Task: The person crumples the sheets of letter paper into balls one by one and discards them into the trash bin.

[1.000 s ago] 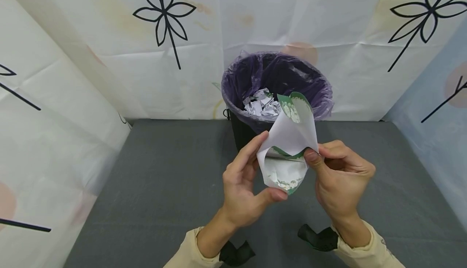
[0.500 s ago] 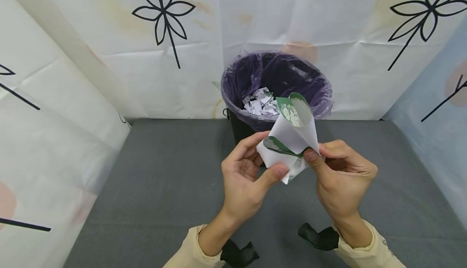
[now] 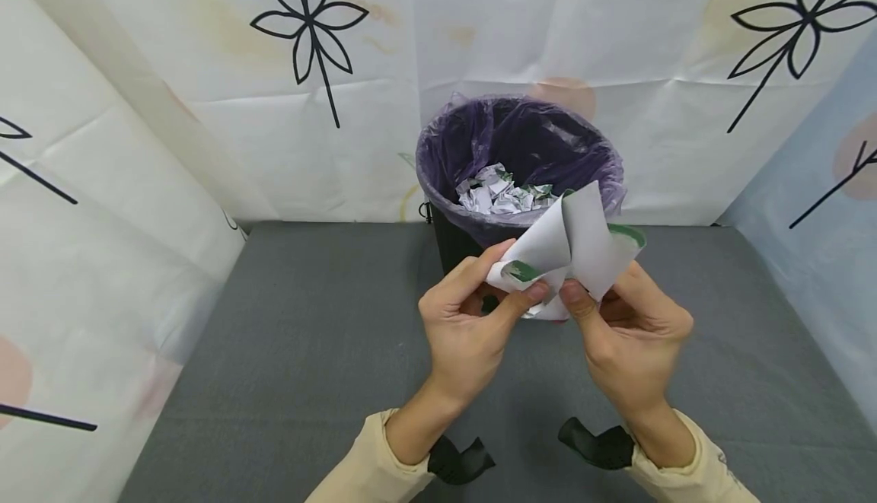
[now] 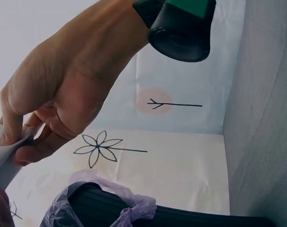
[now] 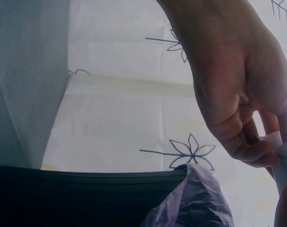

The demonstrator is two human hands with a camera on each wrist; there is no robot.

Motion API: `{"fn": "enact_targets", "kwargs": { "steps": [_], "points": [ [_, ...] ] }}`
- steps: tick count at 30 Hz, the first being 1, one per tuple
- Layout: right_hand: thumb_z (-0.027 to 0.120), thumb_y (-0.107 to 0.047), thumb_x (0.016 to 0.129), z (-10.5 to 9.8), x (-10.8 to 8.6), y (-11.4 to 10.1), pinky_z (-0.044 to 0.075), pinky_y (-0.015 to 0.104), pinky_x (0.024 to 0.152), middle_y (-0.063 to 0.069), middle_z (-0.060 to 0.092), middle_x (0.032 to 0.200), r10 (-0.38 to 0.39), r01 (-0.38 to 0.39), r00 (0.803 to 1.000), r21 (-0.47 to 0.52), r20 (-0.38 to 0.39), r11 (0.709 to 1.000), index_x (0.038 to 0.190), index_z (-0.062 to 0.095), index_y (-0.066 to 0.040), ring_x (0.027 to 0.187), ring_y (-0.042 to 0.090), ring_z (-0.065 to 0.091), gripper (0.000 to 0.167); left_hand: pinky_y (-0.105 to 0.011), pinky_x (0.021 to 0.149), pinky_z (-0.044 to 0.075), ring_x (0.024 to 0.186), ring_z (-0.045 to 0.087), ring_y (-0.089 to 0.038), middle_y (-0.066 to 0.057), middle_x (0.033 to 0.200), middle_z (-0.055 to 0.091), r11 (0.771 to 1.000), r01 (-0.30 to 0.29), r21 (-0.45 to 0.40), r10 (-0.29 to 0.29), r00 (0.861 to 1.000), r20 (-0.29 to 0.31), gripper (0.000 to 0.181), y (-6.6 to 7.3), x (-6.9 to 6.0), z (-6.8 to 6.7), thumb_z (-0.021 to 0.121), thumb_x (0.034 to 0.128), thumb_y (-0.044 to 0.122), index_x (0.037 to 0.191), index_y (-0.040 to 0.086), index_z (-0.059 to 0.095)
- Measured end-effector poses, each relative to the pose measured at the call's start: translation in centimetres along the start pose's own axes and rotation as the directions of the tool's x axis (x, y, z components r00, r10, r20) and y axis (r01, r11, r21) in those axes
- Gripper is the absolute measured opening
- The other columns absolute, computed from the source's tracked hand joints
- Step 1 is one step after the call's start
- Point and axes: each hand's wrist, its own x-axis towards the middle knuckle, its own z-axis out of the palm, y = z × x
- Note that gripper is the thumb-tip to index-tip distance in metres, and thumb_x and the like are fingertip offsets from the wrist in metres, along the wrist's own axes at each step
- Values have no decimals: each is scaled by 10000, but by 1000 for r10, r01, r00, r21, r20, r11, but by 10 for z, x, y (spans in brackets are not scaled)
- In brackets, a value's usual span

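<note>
Pinched low by the left hand (image 3: 466, 328) and the right hand (image 3: 633, 339) in front of the bin (image 3: 452, 246), the folded paper (image 3: 591, 240) seems light, bendy and easily torn, best held by its doubled edges.

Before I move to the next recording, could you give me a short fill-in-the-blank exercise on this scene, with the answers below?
1. The left hand and right hand hold white paper whose coloured patches are ____.
2. The plastic bag lining the black trash bin is ____.
3. Crumpled paper pieces lie ____ the trash bin, not beside it.
4. On the backdrop, the drawing left of the bin in the head view shows a ____.

Missing words: green; purple; inside; flower.
</note>
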Motion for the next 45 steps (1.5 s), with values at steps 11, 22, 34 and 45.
{"fn": "enact_targets", "kwargs": {
  "steps": [11, 22, 34, 45],
  "points": [
    [709, 153, 857, -9, 1, -1, 510, 190, 472, 101, 570, 716, 70, -66, 989, -36, 128, 997, 912, 705, 196, 523, 125, 595, 71, -289, 598, 536, 767, 603, -199, -146, 948, 630, 979, 29, 203, -63, 985, 163, 460, 9, 2, -7, 642, 1009, 262, 1315, -80, 617],
    [768, 70, 861, -24, 11, -2, 583, 251, 591, 167, 684, 868, 77, -145, 914, 143, 398, 979, 1072, 655, 222, 671, 189, 684, 283, -245, 628, 491, 782, 555, -177, -197, 906, 594, 982, 188, -21, -178, 958, 226, 393, 15, 7, -17, 587, 1053, 231, 1134, -143, 679],
    [774, 93, 841, -32, 12, -2, 584, 266, 554, 251, 626, 1242, 183, -277, 891, 179, 414, 944, 1195, 601, 227, 843, 253, 731, 416, -236, 603, 422, 701, 488, -147, -66, 866, 570, 911, 383, -153, -322, 892, 317, 476, 11, 13, -24, 674, 1002, 257, 1110, -205, 631],
    [779, 164, 798, -22, 12, 2, 493, 252, 464, 182, 700, 901, 115, -191, 945, 231, 306, 954, 989, 687, 186, 635, 189, 619, 213, -280, 524, 532, 598, 601, -157, -262, 832, 661, 980, 193, -40, -189, 978, 83, 224, 13, 7, -14, 715, 888, -114, 1039, -103, 549]
  ]
}}
